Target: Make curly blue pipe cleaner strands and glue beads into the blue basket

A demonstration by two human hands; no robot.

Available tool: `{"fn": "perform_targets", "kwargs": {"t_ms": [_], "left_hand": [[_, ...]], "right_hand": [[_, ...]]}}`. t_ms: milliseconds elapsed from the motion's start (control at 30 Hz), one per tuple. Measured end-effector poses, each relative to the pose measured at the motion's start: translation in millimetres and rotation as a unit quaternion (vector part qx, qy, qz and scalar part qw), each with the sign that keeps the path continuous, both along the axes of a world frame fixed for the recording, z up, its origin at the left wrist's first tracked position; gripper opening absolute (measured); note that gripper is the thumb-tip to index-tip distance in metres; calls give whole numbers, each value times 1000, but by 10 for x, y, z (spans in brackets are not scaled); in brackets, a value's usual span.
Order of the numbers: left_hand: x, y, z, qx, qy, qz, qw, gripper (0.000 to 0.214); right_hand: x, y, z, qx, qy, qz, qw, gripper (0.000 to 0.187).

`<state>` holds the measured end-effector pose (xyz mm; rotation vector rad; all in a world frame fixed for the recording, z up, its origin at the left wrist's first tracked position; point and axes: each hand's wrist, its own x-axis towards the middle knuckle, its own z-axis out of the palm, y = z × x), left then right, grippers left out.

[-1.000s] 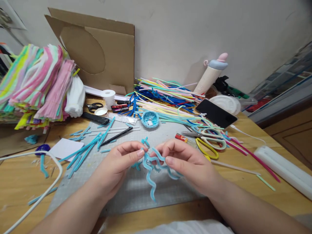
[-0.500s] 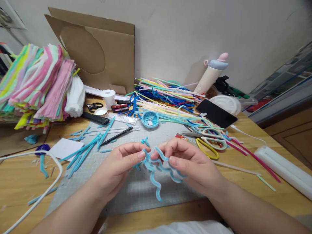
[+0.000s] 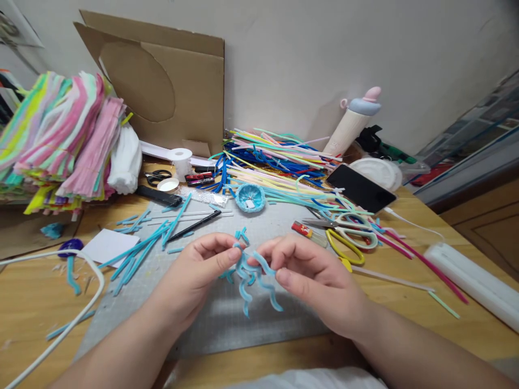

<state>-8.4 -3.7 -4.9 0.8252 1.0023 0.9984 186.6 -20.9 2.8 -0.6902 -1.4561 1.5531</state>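
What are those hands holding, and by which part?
Wavy light-blue pipe cleaners: the left hand pinches them near where they gather; the right hand pinches one strand, exact spot hidden.

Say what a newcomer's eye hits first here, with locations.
Probably the wavy light-blue strands, pinched between the left hand and right hand above the gray mat. Next, likely the fluffy pastel bundles piled at the far left, beside the big brown cardboard standing by the wall. Then the multicolored heap of stems at the back center of the table.
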Motion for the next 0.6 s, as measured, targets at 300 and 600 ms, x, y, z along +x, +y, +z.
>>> {"fn": "perform_targets", "kwargs": {"t_ms": [300,600], "left_hand": [[2,13,43,33,15,4,999,14],[-9,-4,36,88,25,-7,996,7]], "right_hand": [[-11,4,20,-45,4,-42,998,6],[19,-4,3,-12,-63,-38,997,8]]}}
